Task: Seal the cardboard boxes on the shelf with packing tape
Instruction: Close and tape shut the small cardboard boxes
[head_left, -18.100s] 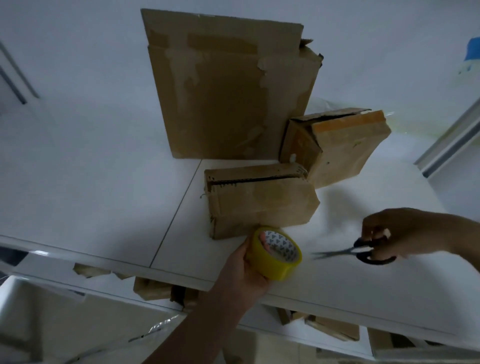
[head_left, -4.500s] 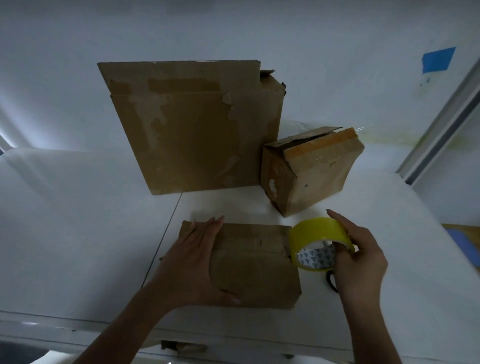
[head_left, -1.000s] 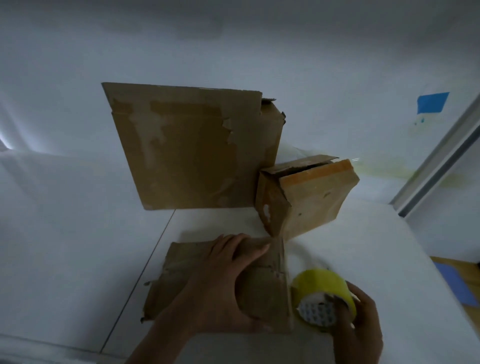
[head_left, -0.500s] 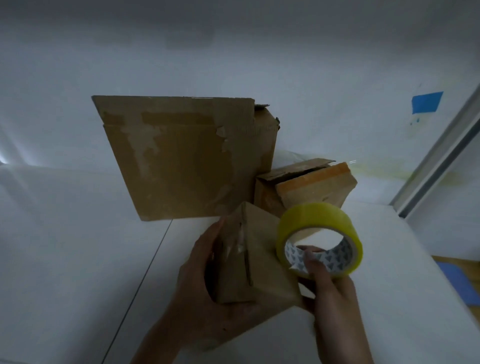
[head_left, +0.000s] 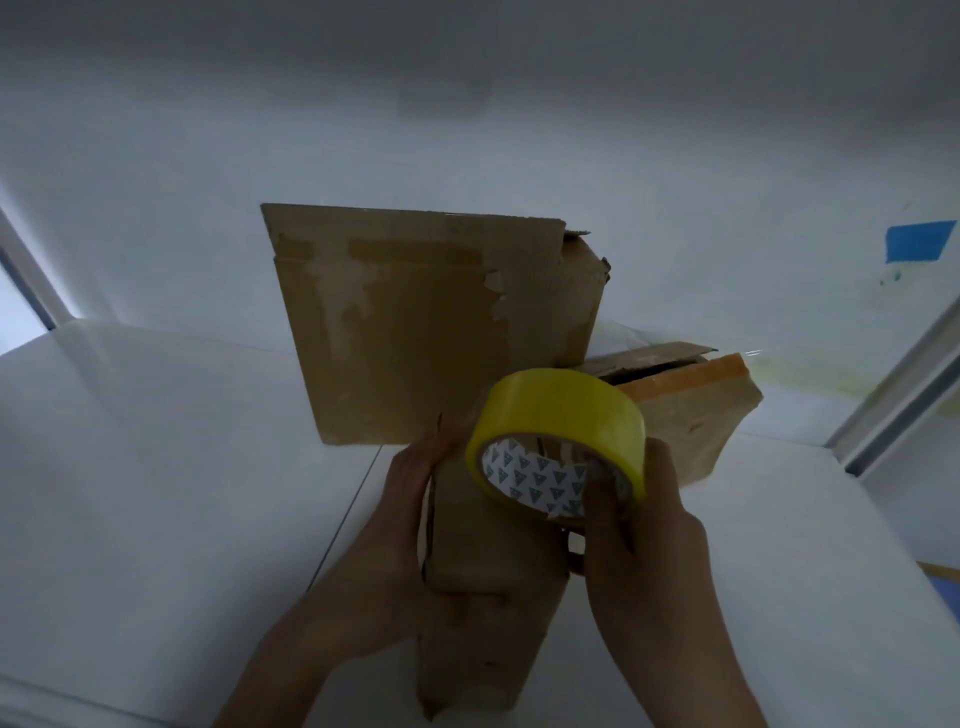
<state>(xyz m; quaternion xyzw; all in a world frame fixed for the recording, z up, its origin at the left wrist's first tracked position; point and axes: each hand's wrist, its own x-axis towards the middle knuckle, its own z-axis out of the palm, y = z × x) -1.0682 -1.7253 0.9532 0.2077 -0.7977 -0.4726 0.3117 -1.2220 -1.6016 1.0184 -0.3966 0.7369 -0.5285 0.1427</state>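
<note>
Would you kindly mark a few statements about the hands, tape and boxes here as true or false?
1. The right hand holds the yellow tape roll. True.
2. The left hand is empty. False: it grips the small box.
3. The large box stands behind the small box. True.
4. The orange-edged box sits left of the large box. False: it sits to its right.

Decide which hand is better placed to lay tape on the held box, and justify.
Right. The right hand holds the tape roll over the small box, while the left hand grips the box's side.
</note>
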